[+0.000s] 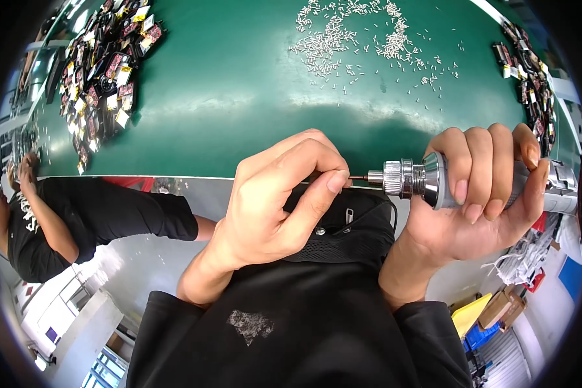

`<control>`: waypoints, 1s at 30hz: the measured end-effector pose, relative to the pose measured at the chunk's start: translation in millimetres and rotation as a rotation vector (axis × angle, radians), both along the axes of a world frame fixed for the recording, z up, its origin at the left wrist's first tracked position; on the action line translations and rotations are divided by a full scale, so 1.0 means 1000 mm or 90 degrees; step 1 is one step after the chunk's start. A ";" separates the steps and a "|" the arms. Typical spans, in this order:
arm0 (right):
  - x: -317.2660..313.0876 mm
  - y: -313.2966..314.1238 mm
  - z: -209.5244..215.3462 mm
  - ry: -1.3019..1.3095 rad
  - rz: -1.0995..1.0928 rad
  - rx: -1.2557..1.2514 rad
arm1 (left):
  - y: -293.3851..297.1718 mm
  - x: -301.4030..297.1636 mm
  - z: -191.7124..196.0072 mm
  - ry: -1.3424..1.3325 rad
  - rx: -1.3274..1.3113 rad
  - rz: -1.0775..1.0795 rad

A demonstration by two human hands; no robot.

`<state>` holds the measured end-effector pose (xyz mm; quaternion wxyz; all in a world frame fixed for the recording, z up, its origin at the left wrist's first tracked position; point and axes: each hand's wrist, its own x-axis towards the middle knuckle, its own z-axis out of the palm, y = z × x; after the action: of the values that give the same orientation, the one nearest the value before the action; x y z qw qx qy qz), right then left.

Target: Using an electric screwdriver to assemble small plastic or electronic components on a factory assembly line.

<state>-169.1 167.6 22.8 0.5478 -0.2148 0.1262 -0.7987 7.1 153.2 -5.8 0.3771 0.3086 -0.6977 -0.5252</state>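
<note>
while right hand [482, 194] fingers wrap tight round silver metal rotary tool [420, 180], left hand [278, 194] fingertips pinch closed at its thin bit tip [357, 176]

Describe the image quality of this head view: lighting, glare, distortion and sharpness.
Head view: strong fisheye bending, the green table edge curving, dark corners at the rim. Bright overhead light leaves a pale sheen on the table and glints on the silver rotary tool. The left hand and right hand look sharp; the small white pins and rim clutter look soft.
</note>
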 end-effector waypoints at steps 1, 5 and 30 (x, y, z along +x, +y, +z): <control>-0.001 -0.001 -0.002 -0.002 -0.001 -0.004 | -0.003 0.001 0.001 -0.002 0.000 -0.001; -0.007 0.002 -0.003 -0.049 -0.045 -0.002 | -0.028 0.016 0.020 -0.159 -0.193 0.158; 0.026 0.006 -0.032 -0.033 -0.015 0.147 | -0.404 0.047 0.002 -0.750 -0.366 0.471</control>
<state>-142.9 174.0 -9.0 0.5624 -0.1281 0.2055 -0.7906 54.2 -251.2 -3.7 0.1591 0.6422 -0.7444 0.0903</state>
